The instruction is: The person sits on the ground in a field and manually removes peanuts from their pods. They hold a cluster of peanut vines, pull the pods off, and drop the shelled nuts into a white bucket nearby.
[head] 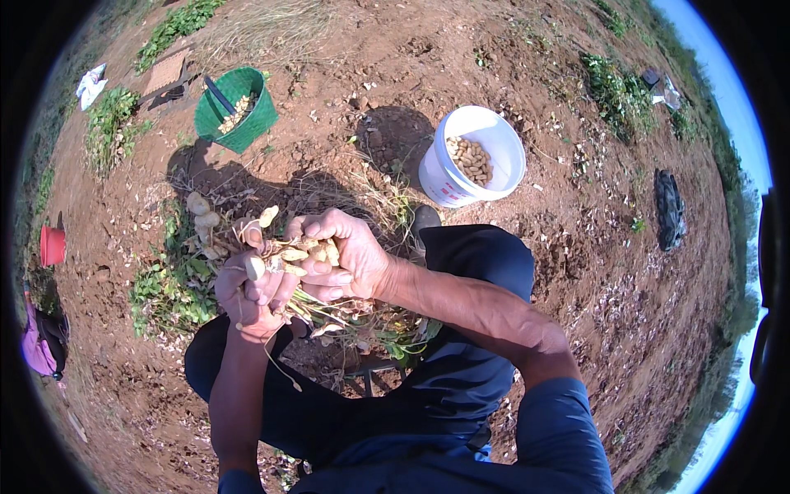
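My left hand (256, 293) grips the stems of a pulled peanut plant, its pods and roots sticking out past the fingers. Against it, my right hand (352, 256) has its fingers closed around several pale peanut pods (318, 252) from the same bunch. More pods (203, 219) dangle at the far left of the bunch. Green stems (308, 305) trail below my hands, between my knees. Ahead and to the right, a white plastic bucket (439, 170) holds loose peanuts (470, 162) at its bottom.
A green woven basket (250, 133) with a dark handle holds peanuts, ahead left. Peanut foliage (170, 296) lies left of my hands. Farther left are a red bucket (53, 246) and a person in purple (41, 346). A dark plastic bag (669, 210) lies right on the soil.
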`<action>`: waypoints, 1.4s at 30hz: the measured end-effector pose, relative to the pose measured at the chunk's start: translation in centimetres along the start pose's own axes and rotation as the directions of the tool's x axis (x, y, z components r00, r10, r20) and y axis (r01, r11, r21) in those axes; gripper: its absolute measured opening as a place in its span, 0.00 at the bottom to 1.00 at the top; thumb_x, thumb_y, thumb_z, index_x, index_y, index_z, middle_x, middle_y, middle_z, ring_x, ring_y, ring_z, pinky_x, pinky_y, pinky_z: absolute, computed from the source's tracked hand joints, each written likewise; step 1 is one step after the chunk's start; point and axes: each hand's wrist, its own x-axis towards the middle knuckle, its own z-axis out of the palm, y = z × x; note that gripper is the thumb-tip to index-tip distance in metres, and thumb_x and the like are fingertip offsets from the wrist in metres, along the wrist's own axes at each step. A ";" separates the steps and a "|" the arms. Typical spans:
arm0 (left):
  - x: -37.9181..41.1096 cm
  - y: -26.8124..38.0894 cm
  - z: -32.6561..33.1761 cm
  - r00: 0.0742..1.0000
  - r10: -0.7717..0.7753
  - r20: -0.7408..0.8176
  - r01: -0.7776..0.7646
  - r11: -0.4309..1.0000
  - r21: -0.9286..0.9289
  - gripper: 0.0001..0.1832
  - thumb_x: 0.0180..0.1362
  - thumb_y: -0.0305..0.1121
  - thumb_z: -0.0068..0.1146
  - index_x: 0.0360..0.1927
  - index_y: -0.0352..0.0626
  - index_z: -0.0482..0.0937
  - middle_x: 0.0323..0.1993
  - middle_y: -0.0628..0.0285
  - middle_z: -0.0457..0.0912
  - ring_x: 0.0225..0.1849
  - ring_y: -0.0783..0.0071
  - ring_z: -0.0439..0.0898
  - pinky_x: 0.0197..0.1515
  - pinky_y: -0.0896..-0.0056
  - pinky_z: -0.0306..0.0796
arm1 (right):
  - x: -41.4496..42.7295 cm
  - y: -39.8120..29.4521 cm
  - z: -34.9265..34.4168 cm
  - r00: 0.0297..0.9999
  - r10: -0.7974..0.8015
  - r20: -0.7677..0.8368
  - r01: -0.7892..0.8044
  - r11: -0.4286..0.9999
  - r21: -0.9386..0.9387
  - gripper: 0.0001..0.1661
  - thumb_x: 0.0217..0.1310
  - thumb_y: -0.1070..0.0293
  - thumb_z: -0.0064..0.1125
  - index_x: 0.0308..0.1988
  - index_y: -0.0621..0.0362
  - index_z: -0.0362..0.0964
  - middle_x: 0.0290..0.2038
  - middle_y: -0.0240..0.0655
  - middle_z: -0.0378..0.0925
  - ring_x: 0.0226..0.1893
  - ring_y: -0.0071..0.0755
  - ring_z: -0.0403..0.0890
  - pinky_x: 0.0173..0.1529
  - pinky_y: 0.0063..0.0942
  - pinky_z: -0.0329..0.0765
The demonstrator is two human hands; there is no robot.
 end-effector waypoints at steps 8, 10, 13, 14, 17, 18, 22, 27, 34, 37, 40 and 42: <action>0.7 0.1 -0.6 0.998 0.025 0.056 -0.031 0.993 0.112 0.15 0.69 0.37 0.43 0.53 0.40 0.67 0.09 0.80 0.62 0.08 0.87 0.59 0.12 0.81 0.59 | -1.8 -2.7 -0.1 0.961 -0.141 -0.236 0.072 0.958 -0.278 0.11 0.60 0.66 0.43 0.36 0.61 0.69 0.19 0.32 0.68 0.08 0.18 0.54 0.13 0.22 0.56; 1.0 1.0 -0.1 0.999 0.047 -0.024 -0.046 0.999 0.027 0.16 0.60 0.31 0.48 0.51 0.38 0.68 0.09 0.79 0.59 0.08 0.86 0.58 0.14 0.77 0.59 | -2.3 -4.9 0.1 0.904 -0.256 -0.342 0.129 0.927 -0.352 0.10 0.61 0.67 0.43 0.35 0.61 0.69 0.19 0.29 0.67 0.08 0.17 0.53 0.14 0.21 0.57; 0.8 1.7 -0.3 0.994 0.050 -0.100 -0.048 0.999 0.018 0.17 0.60 0.32 0.49 0.51 0.37 0.69 0.09 0.79 0.60 0.09 0.86 0.59 0.15 0.78 0.60 | -4.2 -9.7 2.6 0.730 -0.533 -0.428 0.221 0.776 -0.591 0.10 0.62 0.68 0.42 0.34 0.60 0.69 0.18 0.26 0.66 0.09 0.17 0.52 0.15 0.20 0.58; 0.7 1.5 -0.6 0.996 0.058 -0.071 -0.054 0.997 0.058 0.17 0.60 0.34 0.50 0.51 0.38 0.69 0.09 0.79 0.61 0.09 0.86 0.58 0.15 0.79 0.59 | -5.5 -11.4 3.3 0.664 -0.656 -0.359 0.255 0.650 -0.716 0.11 0.63 0.68 0.40 0.34 0.60 0.69 0.18 0.26 0.65 0.10 0.17 0.51 0.15 0.20 0.57; 0.2 1.7 -1.0 0.993 -0.005 -0.117 0.023 0.988 0.151 0.15 0.63 0.34 0.49 0.51 0.38 0.70 0.09 0.79 0.62 0.09 0.85 0.58 0.15 0.78 0.55 | -8.4 -16.9 3.4 0.389 -0.890 -0.239 0.154 0.319 -0.935 0.11 0.65 0.67 0.42 0.34 0.62 0.70 0.18 0.26 0.63 0.11 0.16 0.51 0.18 0.21 0.55; 0.3 1.5 0.0 0.990 -0.024 -0.141 0.032 0.998 0.056 0.14 0.63 0.32 0.47 0.50 0.38 0.71 0.10 0.78 0.62 0.09 0.85 0.58 0.16 0.77 0.56 | -9.7 -18.8 2.7 0.301 -0.936 -0.182 0.021 0.197 -0.980 0.14 0.65 0.65 0.45 0.35 0.65 0.72 0.18 0.25 0.63 0.11 0.16 0.54 0.17 0.22 0.57; 1.6 0.1 0.6 0.991 -0.126 -0.041 0.124 0.992 -0.035 0.15 0.58 0.29 0.46 0.49 0.37 0.74 0.12 0.72 0.66 0.10 0.81 0.59 0.17 0.76 0.57 | -19.1 -26.1 -7.1 0.416 -0.903 0.108 -0.835 -0.427 -0.347 0.36 0.60 0.52 0.62 0.59 0.67 0.69 0.40 0.47 0.81 0.29 0.30 0.81 0.33 0.29 0.78; 0.4 0.5 -0.2 0.986 -0.161 -0.032 0.158 0.984 -0.081 0.15 0.56 0.30 0.48 0.47 0.38 0.72 0.11 0.72 0.65 0.10 0.78 0.58 0.16 0.74 0.57 | -11.1 -18.3 0.2 0.442 -0.896 0.041 -0.424 -0.249 -0.871 0.36 0.63 0.53 0.67 0.61 0.67 0.68 0.48 0.48 0.82 0.43 0.37 0.84 0.48 0.33 0.81; 0.9 -0.9 0.2 0.976 -0.163 -0.143 0.158 0.986 -0.048 0.16 0.53 0.29 0.48 0.46 0.37 0.73 0.10 0.69 0.65 0.11 0.75 0.59 0.15 0.72 0.56 | -2.7 -7.5 4.7 0.909 -0.414 -0.038 0.036 0.169 -0.985 0.29 0.65 0.65 0.66 0.62 0.62 0.68 0.54 0.36 0.78 0.43 0.21 0.80 0.42 0.23 0.80; 0.8 -0.8 -0.4 0.974 -0.214 -0.076 0.213 0.977 -0.030 0.16 0.54 0.27 0.46 0.46 0.36 0.74 0.10 0.70 0.65 0.11 0.77 0.61 0.15 0.73 0.57 | -0.7 -5.8 3.0 0.946 -0.318 0.061 0.093 0.088 -0.992 0.24 0.67 0.65 0.64 0.59 0.61 0.72 0.52 0.33 0.80 0.45 0.20 0.79 0.46 0.22 0.78; 0.9 -0.6 -0.6 0.969 -0.217 -0.122 0.217 0.976 -0.012 0.13 0.54 0.26 0.46 0.43 0.35 0.75 0.11 0.71 0.66 0.09 0.82 0.60 0.15 0.74 0.57 | 0.0 -5.2 2.7 0.961 -0.276 0.017 0.063 0.156 -0.986 0.10 0.67 0.72 0.63 0.46 0.64 0.77 0.41 0.31 0.80 0.41 0.20 0.78 0.47 0.23 0.77; 1.1 -0.3 0.0 0.962 -0.201 -0.183 0.202 0.979 -0.008 0.11 0.55 0.27 0.48 0.41 0.36 0.75 0.11 0.71 0.66 0.08 0.83 0.59 0.15 0.76 0.59 | -0.1 -5.0 2.3 0.959 -0.282 0.036 0.062 0.085 -0.994 0.07 0.68 0.73 0.61 0.43 0.63 0.76 0.38 0.30 0.79 0.39 0.19 0.78 0.45 0.23 0.77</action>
